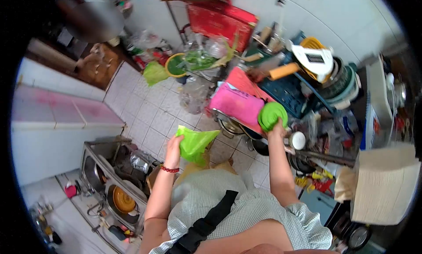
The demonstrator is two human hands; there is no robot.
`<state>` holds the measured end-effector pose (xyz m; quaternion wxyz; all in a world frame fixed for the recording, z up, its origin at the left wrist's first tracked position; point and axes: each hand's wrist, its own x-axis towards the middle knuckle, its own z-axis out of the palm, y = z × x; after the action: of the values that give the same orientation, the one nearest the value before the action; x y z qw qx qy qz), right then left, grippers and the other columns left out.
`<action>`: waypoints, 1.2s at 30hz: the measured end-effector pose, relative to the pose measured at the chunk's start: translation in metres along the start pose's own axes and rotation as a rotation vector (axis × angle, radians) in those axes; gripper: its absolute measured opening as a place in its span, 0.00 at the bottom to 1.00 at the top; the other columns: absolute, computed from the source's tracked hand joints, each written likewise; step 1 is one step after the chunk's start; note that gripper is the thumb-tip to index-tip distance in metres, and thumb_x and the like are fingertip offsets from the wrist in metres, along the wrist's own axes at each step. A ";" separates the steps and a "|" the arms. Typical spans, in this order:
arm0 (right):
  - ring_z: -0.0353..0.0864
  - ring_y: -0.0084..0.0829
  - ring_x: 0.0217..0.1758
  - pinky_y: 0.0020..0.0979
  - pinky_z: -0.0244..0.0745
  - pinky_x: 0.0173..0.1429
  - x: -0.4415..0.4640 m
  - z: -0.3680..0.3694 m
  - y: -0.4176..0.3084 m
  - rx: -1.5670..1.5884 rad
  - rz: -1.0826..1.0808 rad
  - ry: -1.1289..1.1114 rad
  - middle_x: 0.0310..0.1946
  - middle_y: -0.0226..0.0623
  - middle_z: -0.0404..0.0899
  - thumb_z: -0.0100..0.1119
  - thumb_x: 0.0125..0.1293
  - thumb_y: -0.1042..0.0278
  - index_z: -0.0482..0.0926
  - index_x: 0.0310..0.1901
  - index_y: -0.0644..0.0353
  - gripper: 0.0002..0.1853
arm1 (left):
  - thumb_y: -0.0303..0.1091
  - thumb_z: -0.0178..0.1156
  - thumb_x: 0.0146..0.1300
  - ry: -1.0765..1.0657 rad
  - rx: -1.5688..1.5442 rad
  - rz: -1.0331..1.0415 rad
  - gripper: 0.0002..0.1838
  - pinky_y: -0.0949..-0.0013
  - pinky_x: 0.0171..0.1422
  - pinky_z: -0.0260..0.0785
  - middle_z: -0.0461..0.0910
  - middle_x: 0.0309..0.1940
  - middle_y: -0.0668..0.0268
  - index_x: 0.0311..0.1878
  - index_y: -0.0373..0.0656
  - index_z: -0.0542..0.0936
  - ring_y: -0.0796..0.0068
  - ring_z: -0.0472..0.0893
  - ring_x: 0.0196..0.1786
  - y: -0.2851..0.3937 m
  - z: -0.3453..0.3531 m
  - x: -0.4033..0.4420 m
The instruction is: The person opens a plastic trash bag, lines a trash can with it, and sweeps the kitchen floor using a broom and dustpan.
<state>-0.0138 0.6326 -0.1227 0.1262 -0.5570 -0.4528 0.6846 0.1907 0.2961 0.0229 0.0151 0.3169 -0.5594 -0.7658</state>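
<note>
My left hand (pixel 174 149), with a red bead bracelet at the wrist, grips the edge of a bright green plastic bag (pixel 193 143) that hangs over the floor. On the right, my right hand (pixel 277 128) has its fingers on a round green object (pixel 272 115), which looks like a lid or rolled item. That green object is at the edge of a counter, beside a pink package (pixel 237 104). A white cup (pixel 297 140) is close to my right wrist.
A stove (pixel 115 183) with pans stands at the lower left. Clear plastic bags and a yellow-rimmed bin (pixel 176 65) are near the back wall. Dark trays, bowls and a white scale (pixel 314 61) crowd the right counter. Stacked paper (pixel 383 183) is at the right edge.
</note>
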 end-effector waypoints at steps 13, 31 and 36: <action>0.69 0.31 0.56 0.32 0.60 0.62 -0.296 0.023 0.167 -0.915 -0.723 -2.035 0.48 0.38 0.73 0.64 0.53 0.63 0.68 0.55 0.59 0.28 | 0.40 0.48 0.65 0.124 0.404 0.296 0.17 0.68 0.41 0.65 0.76 0.36 0.53 0.46 0.35 0.73 0.65 0.76 0.37 0.025 -0.155 0.037; 0.59 0.49 0.64 0.51 0.57 0.65 -0.097 0.031 0.249 0.471 0.017 -0.169 0.63 0.44 0.59 0.34 0.68 0.58 0.59 0.62 0.65 0.25 | 0.37 0.47 0.67 0.095 0.020 0.072 0.15 0.73 0.46 0.65 0.75 0.41 0.67 0.49 0.37 0.72 0.78 0.72 0.42 0.078 -0.368 0.147; 0.58 0.46 0.65 0.37 0.52 0.67 -0.189 0.039 0.229 -0.475 -1.215 0.477 0.63 0.48 0.56 0.40 0.64 0.73 0.58 0.62 0.68 0.23 | 0.37 0.48 0.67 0.105 -0.111 0.033 0.15 0.72 0.47 0.65 0.74 0.43 0.66 0.50 0.37 0.72 0.76 0.73 0.43 0.100 -0.354 0.169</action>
<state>0.0937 0.3583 -0.1750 0.4578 -0.3525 -0.7819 0.2342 0.2001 -0.1049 -0.0305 0.0745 0.3462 -0.5195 -0.7776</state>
